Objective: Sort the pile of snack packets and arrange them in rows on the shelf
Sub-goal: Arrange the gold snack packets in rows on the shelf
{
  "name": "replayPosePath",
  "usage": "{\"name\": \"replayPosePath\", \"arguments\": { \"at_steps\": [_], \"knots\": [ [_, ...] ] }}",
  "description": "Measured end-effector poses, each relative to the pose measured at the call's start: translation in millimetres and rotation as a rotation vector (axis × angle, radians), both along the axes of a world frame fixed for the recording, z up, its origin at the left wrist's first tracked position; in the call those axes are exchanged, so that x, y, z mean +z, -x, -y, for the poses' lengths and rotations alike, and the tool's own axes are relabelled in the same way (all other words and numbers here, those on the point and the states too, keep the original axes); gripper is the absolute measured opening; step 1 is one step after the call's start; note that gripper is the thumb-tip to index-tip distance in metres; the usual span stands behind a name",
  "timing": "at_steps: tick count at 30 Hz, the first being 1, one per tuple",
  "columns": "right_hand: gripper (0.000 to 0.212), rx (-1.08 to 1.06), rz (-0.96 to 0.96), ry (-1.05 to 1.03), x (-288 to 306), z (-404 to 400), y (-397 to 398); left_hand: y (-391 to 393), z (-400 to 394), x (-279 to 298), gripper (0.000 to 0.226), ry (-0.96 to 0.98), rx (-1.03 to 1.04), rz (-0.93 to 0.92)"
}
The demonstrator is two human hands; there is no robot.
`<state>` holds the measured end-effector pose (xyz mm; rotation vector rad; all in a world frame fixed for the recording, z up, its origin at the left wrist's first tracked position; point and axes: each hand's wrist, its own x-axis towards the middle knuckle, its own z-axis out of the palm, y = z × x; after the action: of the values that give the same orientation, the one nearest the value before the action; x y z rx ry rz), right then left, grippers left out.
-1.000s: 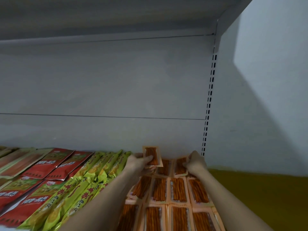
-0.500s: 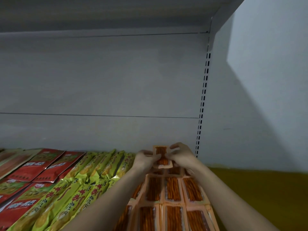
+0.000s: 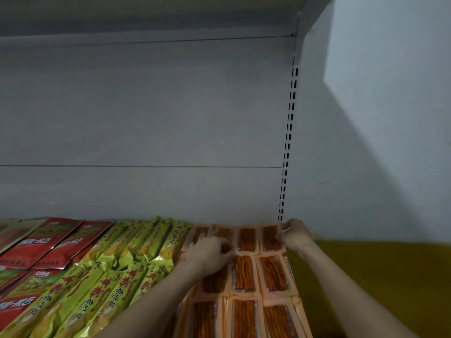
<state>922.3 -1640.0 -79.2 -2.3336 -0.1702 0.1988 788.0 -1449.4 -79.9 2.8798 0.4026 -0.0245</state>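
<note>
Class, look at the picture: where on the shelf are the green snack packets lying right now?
In the head view the green packets lie left of centre, in rows between the red packets on their left and the orange packets on their right.

Both forearms reach forward; left hand (image 3: 210, 252) fingers curled down; right hand (image 3: 294, 234) pinching.

Orange packets (image 3: 247, 239) lie in three visible rows: four across the far row, and three or four in each nearer row, partly hidden by arms. About nine green packets (image 3: 158, 240) show in two rows. At least five red packets (image 3: 41, 242) lie left. Two hands.
</note>
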Motion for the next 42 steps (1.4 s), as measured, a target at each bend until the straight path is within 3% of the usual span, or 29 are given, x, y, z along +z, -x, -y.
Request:
{"name": "replayPosePath", "arguments": {
  "at_steps": [4, 7, 11, 15, 20, 24, 30, 35, 42],
  "knots": [
    [0.030, 0.018, 0.136, 0.151, -3.8, -2.7, 6.9, 3.2, -1.2, -4.9, 0.041, -0.022, -0.007, 0.051],
    [0.026, 0.052, 0.300, 0.108, 6.6, -13.7, 18.7, 8.0, -15.1, 7.5, 0.043, -0.009, -0.007, 0.135],
    [0.019, 0.326, 0.338, 0.067, 39.4, -58.5, 46.1, 25.6, -48.7, 34.7, 0.058, -0.013, 0.038, 0.230],
    [0.028, 0.640, 0.325, 0.080, 64.1, -132.5, 90.0, 71.5, -100.8, 51.7, 0.040, -0.042, 0.190, 0.250],
    [0.037, 0.851, 0.369, 0.051, 81.1, -245.9, 168.6, 173.5, -196.3, 60.4, 0.045, -0.062, 0.390, 0.239],
    [0.035, 0.991, 0.401, 0.045, 90.1, -340.2, 253.8, 279.6, -269.4, 71.3, 0.061, -0.030, 0.552, 0.257],
    [0.044, 1.206, 0.487, 0.076, 96.0, -468.1, 402.4, 442.3, -364.4, 80.9, 0.047, -0.012, 0.749, 0.257],
    [0.044, 1.353, 0.470, 0.064, 98.2, -568.2, 509.6, 568.0, -431.7, 85.8, 0.058, 0.018, 0.903, 0.253],
    [0.045, 1.496, 0.481, 0.085, 85.1, -683.3, 620.0, 683.5, -506.9, 78.9, 0.052, 0.023, 1.072, 0.256]
  ]
}}
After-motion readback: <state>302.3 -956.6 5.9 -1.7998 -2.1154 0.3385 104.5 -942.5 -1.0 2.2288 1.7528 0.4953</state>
